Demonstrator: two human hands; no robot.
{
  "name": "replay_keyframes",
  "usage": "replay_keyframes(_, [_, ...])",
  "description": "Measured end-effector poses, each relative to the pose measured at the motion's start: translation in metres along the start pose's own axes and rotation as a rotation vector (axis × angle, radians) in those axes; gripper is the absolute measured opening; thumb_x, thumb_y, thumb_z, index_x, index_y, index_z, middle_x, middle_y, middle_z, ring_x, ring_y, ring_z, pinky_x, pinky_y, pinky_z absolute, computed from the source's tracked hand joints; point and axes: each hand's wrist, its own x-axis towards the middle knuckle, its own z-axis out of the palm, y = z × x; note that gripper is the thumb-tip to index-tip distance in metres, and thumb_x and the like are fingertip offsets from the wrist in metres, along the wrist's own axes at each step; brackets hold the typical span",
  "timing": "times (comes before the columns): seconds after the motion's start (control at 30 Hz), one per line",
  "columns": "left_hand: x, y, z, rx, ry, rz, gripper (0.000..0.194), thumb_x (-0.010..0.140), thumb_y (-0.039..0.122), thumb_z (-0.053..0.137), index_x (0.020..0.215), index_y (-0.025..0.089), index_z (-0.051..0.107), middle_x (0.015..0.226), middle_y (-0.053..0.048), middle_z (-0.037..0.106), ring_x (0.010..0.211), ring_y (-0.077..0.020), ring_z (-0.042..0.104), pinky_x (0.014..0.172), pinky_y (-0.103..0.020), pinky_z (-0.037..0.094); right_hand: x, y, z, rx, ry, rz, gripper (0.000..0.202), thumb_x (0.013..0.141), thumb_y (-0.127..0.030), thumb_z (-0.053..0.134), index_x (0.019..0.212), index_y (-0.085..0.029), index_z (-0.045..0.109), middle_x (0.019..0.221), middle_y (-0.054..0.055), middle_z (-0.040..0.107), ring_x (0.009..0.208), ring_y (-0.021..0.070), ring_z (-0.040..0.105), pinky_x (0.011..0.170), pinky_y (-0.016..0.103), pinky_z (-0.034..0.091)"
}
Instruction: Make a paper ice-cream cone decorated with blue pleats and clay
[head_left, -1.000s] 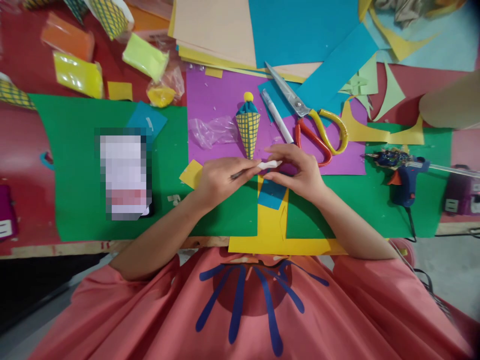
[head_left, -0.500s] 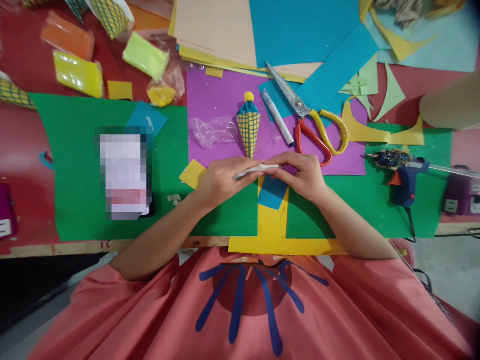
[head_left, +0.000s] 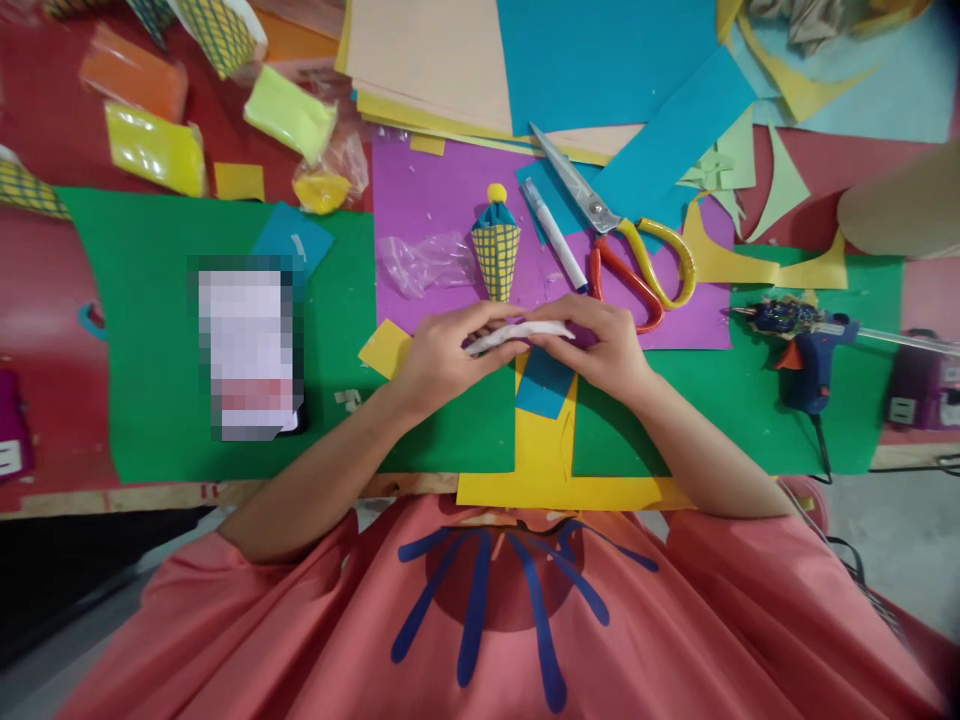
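Observation:
A thin, flat white piece (head_left: 517,333), seen nearly edge-on, is held between my two hands above the table. My left hand (head_left: 450,350) pinches its left end between thumb and fingers. On the right end, my right hand (head_left: 604,335) grips it with thumb below and fingers above. Its material cannot be made out. Just beyond the hands lies a small yellow-and-green checked cone (head_left: 496,255) with a blue ruffled top and a yellow ball. Beneath the right hand is a blue paper square (head_left: 547,383) on a yellow strip (head_left: 541,440).
Large scissors (head_left: 600,215) and a white pen (head_left: 555,235) lie on the purple sheet (head_left: 420,180). At right rests a blue glue gun (head_left: 808,370). A blurred-out phone (head_left: 247,345) is on the left. Clay packs (head_left: 156,148) and paper sheets (head_left: 427,60) lie at the back.
My fingers have shifted along the white piece, and more of its right end now shows. The fingers of my left hand have lifted apart slightly. Objects on the table stay put.

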Motion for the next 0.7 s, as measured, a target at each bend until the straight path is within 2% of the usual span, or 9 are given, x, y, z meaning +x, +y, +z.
replay_keyframes(0.17, [-0.0007, -0.0013, 0.0006, 0.030, 0.018, 0.001, 0.035, 0.091, 0.050, 0.060, 0.092, 0.018, 0.073, 0.080, -0.001, 0.075, 0.065, -0.0087, 0.066, 0.059, -0.016, 0.047, -0.0001, -0.0021, 0.0006, 0.058, -0.019, 0.026, 0.027, 0.090, -0.033, 0.065, 0.110, -0.015, 0.067, 0.105, 0.007, 0.075, 0.093, 0.0149, 0.072, 0.080, 0.025, 0.057])
replay_keyframes(0.3, [-0.0001, -0.0006, 0.0005, 0.006, -0.005, 0.048, 0.035, 0.092, 0.049, 0.057, 0.086, 0.018, 0.072, 0.075, 0.000, 0.074, 0.063, -0.0083, 0.066, 0.058, -0.016, 0.047, -0.0005, -0.0007, 0.0011, 0.058, -0.045, 0.016, 0.022, 0.092, -0.036, 0.062, 0.102, -0.017, 0.070, 0.097, 0.006, 0.076, 0.089, 0.0140, 0.072, 0.079, 0.025, 0.057])
replay_keyframes(0.47, [0.0002, 0.0008, 0.0005, -0.024, 0.021, 0.023, 0.036, 0.086, 0.049, 0.067, 0.104, 0.018, 0.069, 0.087, -0.001, 0.076, 0.075, -0.0105, 0.070, 0.064, -0.016, 0.052, -0.0003, -0.0043, -0.0014, 0.046, 0.004, 0.052, 0.022, 0.092, -0.036, 0.062, 0.096, -0.017, 0.072, 0.092, 0.004, 0.077, 0.082, 0.0126, 0.072, 0.074, 0.023, 0.056])
replay_keyframes(0.57, [0.0004, 0.0003, 0.0004, 0.018, 0.036, 0.060, 0.030, 0.088, 0.045, 0.065, 0.100, 0.018, 0.070, 0.087, -0.001, 0.076, 0.075, -0.0100, 0.070, 0.065, -0.016, 0.052, 0.0000, -0.0065, -0.0028, 0.061, 0.030, 0.077, 0.020, 0.091, -0.034, 0.064, 0.092, -0.016, 0.072, 0.089, 0.004, 0.077, 0.079, 0.0119, 0.072, 0.073, 0.022, 0.056])
replay_keyframes(0.7, [0.0004, -0.0011, 0.0003, 0.078, 0.069, 0.136, 0.026, 0.092, 0.041, 0.060, 0.093, 0.018, 0.072, 0.084, -0.001, 0.077, 0.073, -0.0097, 0.070, 0.067, -0.016, 0.052, -0.0001, -0.0051, -0.0025, 0.081, 0.002, 0.045, 0.028, 0.087, -0.037, 0.068, 0.104, -0.015, 0.070, 0.099, 0.006, 0.076, 0.087, 0.0140, 0.073, 0.077, 0.024, 0.058])
